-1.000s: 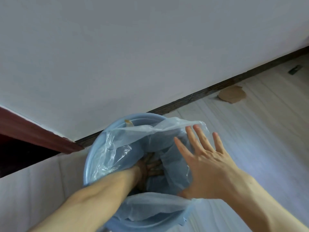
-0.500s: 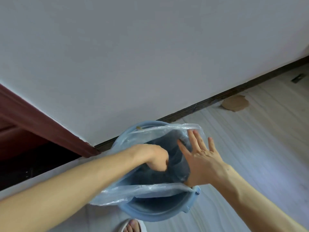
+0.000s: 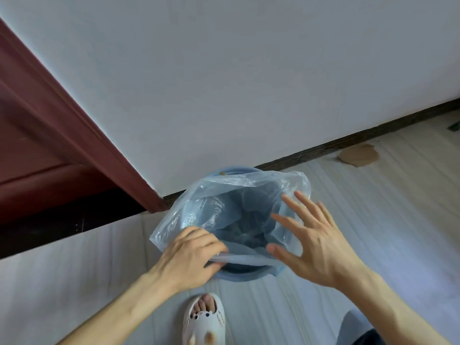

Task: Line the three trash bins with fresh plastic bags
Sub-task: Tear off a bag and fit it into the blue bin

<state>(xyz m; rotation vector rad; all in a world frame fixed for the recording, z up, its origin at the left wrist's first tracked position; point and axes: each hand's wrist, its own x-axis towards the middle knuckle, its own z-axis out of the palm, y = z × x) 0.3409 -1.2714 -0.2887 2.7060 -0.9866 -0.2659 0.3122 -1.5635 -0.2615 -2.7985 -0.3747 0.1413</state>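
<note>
Now the left hand (image 3: pixel 189 257) is out of the bin; a second ago it was reaching down inside the bag, pressing the plastic toward the bottom, and it has come up to pinch the near edge of the plastic bag (image 3: pixel 224 195) between fingers and thumb. Just beside it, the right hand (image 3: pixel 316 245) is spread flat and released, fingers fanned against the right side of the bag's mouth, grasping nothing. That shift suggests the pushing-down step is over and the cuffing step is beginning: the bag's mouth still stands loose above the blue trash bin (image 3: pixel 239 275), not yet folded over the rim.

Below the hands a foot in a white sandal (image 3: pixel 204 319) stands close to the bin (worth minding when stepping). Beyond the fingertips the bin's far rim sits near the wall's dark baseboard (image 3: pixel 348 143), so there is little room on that side. Left of the left hand a dark red door frame (image 3: pixel 74 125) closes in; right of the right hand the pale floor (image 3: pixel 373 220) lies open.
</note>
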